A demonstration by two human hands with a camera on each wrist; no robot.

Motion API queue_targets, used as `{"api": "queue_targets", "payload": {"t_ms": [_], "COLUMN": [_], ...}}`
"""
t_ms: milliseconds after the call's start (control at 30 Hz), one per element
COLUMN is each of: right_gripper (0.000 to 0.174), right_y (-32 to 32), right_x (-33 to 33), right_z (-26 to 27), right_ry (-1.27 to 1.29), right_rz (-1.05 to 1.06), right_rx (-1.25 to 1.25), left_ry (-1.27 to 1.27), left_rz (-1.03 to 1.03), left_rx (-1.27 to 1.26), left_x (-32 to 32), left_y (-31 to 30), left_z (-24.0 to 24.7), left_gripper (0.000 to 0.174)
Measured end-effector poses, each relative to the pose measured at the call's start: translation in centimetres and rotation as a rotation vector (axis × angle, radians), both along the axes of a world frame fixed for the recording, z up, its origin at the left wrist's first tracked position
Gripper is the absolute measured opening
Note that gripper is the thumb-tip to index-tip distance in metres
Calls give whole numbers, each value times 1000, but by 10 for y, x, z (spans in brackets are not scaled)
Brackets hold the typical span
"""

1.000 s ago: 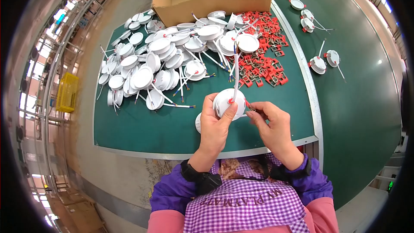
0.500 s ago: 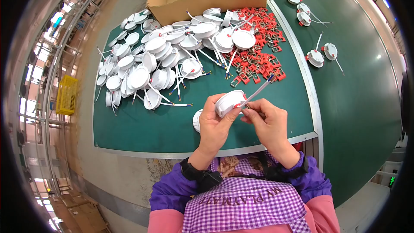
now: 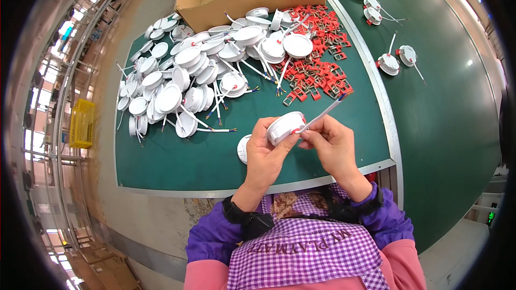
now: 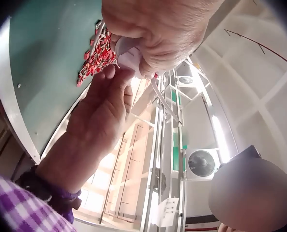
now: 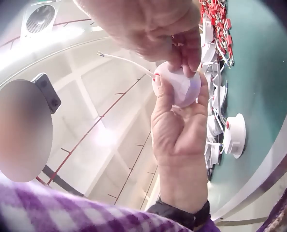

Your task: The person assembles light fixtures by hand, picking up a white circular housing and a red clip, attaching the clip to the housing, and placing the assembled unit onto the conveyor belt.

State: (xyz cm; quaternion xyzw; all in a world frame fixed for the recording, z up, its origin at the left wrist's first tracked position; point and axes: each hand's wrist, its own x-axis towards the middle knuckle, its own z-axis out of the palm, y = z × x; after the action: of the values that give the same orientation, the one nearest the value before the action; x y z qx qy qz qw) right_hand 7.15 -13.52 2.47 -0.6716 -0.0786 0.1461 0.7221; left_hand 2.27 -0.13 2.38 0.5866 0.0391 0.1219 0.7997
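A round white lamp housing (image 3: 285,129) is gripped in the left hand (image 3: 263,156), its thumb on the near side by the red cable entry. From that entry a white cable (image 3: 324,111) slants up to the right. The right hand (image 3: 334,147) has its thumb and index finger pinched together at the housing's right edge; what lies between them is hidden. In the right wrist view the housing (image 5: 184,89) rests in the left hand (image 5: 179,130), with the right hand's fingers (image 5: 188,53) against it. Another white housing (image 3: 243,149) lies on the table just left of the left hand.
White housings with cables (image 3: 169,98) are heaped at the left and middle of the green table (image 3: 215,166). Red clips (image 3: 322,78) lie in a pile right of them, below a cardboard box (image 3: 252,0). More housings (image 3: 388,64) stand on the green surface at the right.
The housing has been tilted in the left hand, and its cable has swung from upright to slanting right. The right hand has stayed at its edge; the red piece between its fingers is no longer visible.
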Motion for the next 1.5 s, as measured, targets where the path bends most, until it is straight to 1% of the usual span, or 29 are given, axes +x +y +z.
{"api": "queue_targets", "payload": {"t_ms": [67, 133, 200, 233, 300, 467, 533, 567, 633, 667, 733, 767, 800, 833, 867, 933, 967, 1000, 1033, 1100, 1133, 1200, 1233, 1267, 1333, 1367, 1400, 1467, 1500], "right_gripper": [8, 12, 21, 21, 29, 32, 33, 33, 32, 30, 25, 25, 22, 20, 20, 14, 17, 17, 20, 30, 30, 34, 27, 27, 16, 9, 10, 10, 10], "right_y": [-3, -6, -7, -7, -9, 0, -5, -9, -16, -16, -15, -14, -12, -10, -8, -4, -4, -5, -5, -6, -8, -11, -12, -15, -22, -24, -24, -27, -28], "right_x": [0, 1, 1, 1, 0, -4, 1, 6, 25, 34, 64, 74, 82, 88, 93, 100, 107, 108, 108, 104, 101, 95, 94, 92, 85, 80, 75, 65, 61], "right_z": [2, 10, 21, 20, 17, 2, 11, 13, 17, 20, -4, -12, -18, -23, -26, -30, -42, -42, -42, -31, -28, -24, -23, -23, -19, -11, 6, 17, 20], "right_ry": [46, 82, 107, 107, 152, 159, 252, 252, 34, -134, -467, -474, -566, -654, -656, -672, -693, -691, -681, -596, -597, -601, -506, -510, -527, -499, -205, -126, -127], "right_rz": [39, 71, 46, 43, 157, 118, 254, 256, 435, 341, 196, 198, 180, 161, 163, 253, 272, 263, 287, 314, 305, 307, 310, 320, 284, 232, 260, 282, 285], "right_rx": [43, 86, -49, -52, -25, 34, -16, -20, -178, -378, -667, -666, -783, -899, -895, -1034, -1045, -1053, -1020, -1015, -1021, -907, -894, -889, -751, -700, -605, -472, -470], "left_ry": [20, 110, 121, 139, 155, 217, 271, 270, 233, 228, 261, 271, 266, 269, 275, 302, 329, 324, 338, 353, 349, 387, 389, 388, 414, 440, 443, 492, 494], "left_rz": [16, 34, 31, 32, 11, 2, -12, -10, 1, 6, -63, -99, -94, -109, -124, -104, -91, -101, -78, -58, -66, -91, -106, -95, -190, -210, -185, -226, -245], "left_rx": [9, -209, -206, -201, -195, -183, -268, -271, -237, -241, -115, -79, -76, -4, 69, 64, 54, 52, -29, -149, -151, -333, -347, -347, -373, -283, -286, -136, -93], "left_x": [-4, -7, -10, -13, -17, -20, -19, -20, -17, -15, -14, -15, -17, -19, -21, -24, -25, -25, -26, -24, -22, -20, -18, -16, -14, -11, -10, -5, -3], "left_y": [0, 0, 1, 2, 7, 15, 18, 19, 25, 28, 37, 40, 42, 43, 44, 48, 50, 51, 53, 51, 50, 47, 44, 41, 38, 36, 35, 31, 28], "left_z": [-1, 1, 6, 7, 11, 11, 12, 13, 15, 16, 20, 21, 21, 20, 19, 22, 23, 23, 21, 23, 24, 25, 23, 21, 17, 16, 15, 14, 18], "left_gripper": [27, 28, 28, 29, 29, 31, 31, 31, 31, 31, 31, 32, 32, 33, 35, 36, 37, 37, 37, 35, 35, 33, 30, 30, 28, 25, 25, 27, 28]}}
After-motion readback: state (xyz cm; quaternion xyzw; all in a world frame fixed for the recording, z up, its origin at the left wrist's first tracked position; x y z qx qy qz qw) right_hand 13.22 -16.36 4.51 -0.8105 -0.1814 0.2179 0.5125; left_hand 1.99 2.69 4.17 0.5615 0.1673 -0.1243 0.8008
